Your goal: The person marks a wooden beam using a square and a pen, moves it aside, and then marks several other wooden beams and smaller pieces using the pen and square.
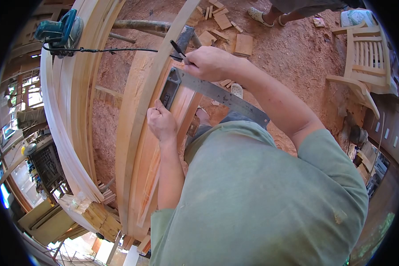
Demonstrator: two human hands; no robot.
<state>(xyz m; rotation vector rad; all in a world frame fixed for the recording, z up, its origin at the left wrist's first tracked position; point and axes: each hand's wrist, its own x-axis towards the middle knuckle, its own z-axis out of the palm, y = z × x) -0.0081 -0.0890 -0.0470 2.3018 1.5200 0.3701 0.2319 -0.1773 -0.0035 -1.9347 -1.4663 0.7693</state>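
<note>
A try square with a dark stock (169,91) and a long, worn steel blade (228,99) lies across a reddish wooden board (186,103). My left hand (162,122) is closed at the lower end of the stock, its thumb against it and its other fingers curled. Near the upper end of the blade, my right hand (213,63) is closed around a dark marking pen or pencil (177,48). The tip of that pen is hidden behind the hand. Beside the board runs a long pale plank (137,133).
A teal power tool (60,31) with a black cord (115,49) rests on long boards (82,75) at the left. Wood offcuts (244,44) lie on the dusty ground. A wooden chair (369,55) stands at right; another person's foot (260,17) shows at the top.
</note>
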